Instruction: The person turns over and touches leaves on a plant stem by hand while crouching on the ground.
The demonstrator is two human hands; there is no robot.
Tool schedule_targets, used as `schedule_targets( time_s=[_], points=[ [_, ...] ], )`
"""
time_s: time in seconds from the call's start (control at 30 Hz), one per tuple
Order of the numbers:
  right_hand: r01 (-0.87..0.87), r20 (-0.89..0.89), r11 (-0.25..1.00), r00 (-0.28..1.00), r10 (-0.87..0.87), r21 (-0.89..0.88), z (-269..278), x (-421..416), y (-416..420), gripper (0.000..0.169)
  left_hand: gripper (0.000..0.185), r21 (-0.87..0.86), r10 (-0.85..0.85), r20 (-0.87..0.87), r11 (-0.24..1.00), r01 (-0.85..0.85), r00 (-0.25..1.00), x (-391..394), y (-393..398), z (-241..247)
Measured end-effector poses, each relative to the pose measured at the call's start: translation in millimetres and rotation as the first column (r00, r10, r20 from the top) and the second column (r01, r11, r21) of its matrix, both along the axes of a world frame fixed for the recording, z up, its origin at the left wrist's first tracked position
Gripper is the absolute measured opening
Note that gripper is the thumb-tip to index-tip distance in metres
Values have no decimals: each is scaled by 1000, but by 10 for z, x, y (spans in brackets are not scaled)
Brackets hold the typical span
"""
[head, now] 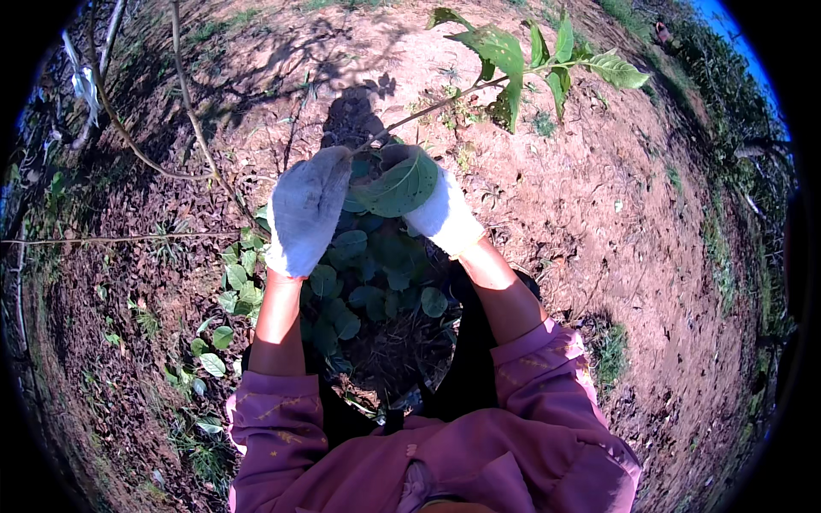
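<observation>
Both of my hands wear white fabric gloves. My left hand point(309, 208) is closed around the lower end of a thin leafy branch point(426, 110), which slants up to the right and carries green leaves, some with holes, at its far end. Close beside it, my right hand point(442, 208) is at a large green leaf point(401, 186) that covers its fingers, so its grip is hidden. Beneath both hands, a low plant with rounded green leaves point(349, 243) stands in shade between my legs.
Bare thin stems point(192, 115) rise at the upper left, and a thin horizontal stem point(122, 239) runs in from the left. A white strip point(84, 86) hangs on a branch there. Reddish soil point(616, 192) slopes to the right, with shrubs point(725, 83) along the far edge.
</observation>
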State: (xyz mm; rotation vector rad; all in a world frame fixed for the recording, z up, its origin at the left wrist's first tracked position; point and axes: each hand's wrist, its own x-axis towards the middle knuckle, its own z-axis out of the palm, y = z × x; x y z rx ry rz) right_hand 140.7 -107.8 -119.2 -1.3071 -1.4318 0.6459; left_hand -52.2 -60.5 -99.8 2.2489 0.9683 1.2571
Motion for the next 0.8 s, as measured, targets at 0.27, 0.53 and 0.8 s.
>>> schedule_targets(
  time_s=[0.27, 0.53, 0.8],
  points=[
    [596, -550, 758, 739, -389, 264, -29, 101, 78, 21, 19, 3, 24, 43, 1000, -24, 999, -45, -6, 36],
    [641, -556, 729, 707, -438, 241, 113, 334, 60, 20, 18, 0, 19, -27, 1000, -19, 999, -22, -25, 49],
    [585, -372, 784, 788, -491, 205, 258, 382, -23, 25, 17, 71, 34, 1, 997, -34, 999, -7, -14, 5]
  ],
)
